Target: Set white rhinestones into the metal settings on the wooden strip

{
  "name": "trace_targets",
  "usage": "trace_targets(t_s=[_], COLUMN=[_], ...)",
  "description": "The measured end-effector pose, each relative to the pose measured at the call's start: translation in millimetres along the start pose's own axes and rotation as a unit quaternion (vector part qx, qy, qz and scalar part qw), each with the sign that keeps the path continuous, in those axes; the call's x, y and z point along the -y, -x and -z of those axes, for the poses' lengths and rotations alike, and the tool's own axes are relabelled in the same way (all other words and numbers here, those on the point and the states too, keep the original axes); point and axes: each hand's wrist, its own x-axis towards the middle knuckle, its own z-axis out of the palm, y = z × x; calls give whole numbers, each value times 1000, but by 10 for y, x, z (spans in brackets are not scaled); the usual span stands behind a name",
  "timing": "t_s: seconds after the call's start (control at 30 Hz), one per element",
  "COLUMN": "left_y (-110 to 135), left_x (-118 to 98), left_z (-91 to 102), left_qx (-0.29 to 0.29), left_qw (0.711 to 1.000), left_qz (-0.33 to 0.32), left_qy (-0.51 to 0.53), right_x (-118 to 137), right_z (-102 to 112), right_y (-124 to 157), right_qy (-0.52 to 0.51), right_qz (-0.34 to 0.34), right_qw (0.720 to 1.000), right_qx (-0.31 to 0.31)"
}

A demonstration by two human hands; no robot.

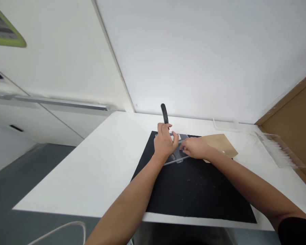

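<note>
My left hand [165, 140] is over the left part of a clear plastic box [178, 160], with its fingers curled. A long black strip with a rounded end [164, 113] rises from behind these fingers and looks held by them, its upper end in front of the wall. My right hand [195, 147] has its fingertips pinched together at the box's right part. What they hold, if anything, is too small to make out. The box lies on a black mat [193, 190], and the hands hide part of it. Beneath my right wrist is a brown paper piece [219, 143].
A white table [91, 170] carries the mat and meets a white wall [206, 61] at the back. A clear case with white pieces [277, 149] lies at the right, beside a brown board [293, 126]. Near the wall is a white U-shaped piece [226, 129].
</note>
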Motion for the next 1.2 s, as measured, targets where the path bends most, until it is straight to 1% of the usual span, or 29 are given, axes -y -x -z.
trace_targets(t_s=[0.23, 0.47, 0.6, 0.73, 0.83, 0.93, 1.03, 1.1, 1.13, 1.17, 1.2], left_y=[-1, -2, 2, 2, 5, 22, 55, 80, 92, 104, 116], left_x=[-3, -12, -16, -8, 0, -3, -33, -75, -104, -137, -174], left_z=[0, 3, -1, -2, -2, -8, -17, -16, -12, -5, 5], left_qx=[-10, -4, -1, -7, -2, 17, 48, 78, 93, 108, 123], left_qw=[1000, 1000, 1000, 1000, 1000, 999, 997, 992, 989, 986, 982], left_qz=[1, 8, 7, -11, -17, -25, -40, -52, -58, -62, -64], left_qy=[10, 10, 13, 25, 23, 31, 56, 82, 98, 115, 132], right_x=[-52, -108, -64, -20, -38, -90, -138, -151, -150, -144, -135], right_z=[11, 47, 68, 52, 20, 32, 123, 208, 247, 277, 295], right_y=[-2, -39, 8, 26, 13, 44, 168, 302, 382, 467, 555], right_qy=[-6, -9, 10, 40, 53, 47, 23, -11, -77, -137, -182], right_qz=[26, 38, 41, 36, 31, 35, 41, 39, 37, 28, 22], right_qw=[999, 999, 999, 999, 998, 998, 998, 996, 989, 976, 964], right_qx=[31, 36, 25, 10, -5, -20, -45, -79, -120, -164, -194])
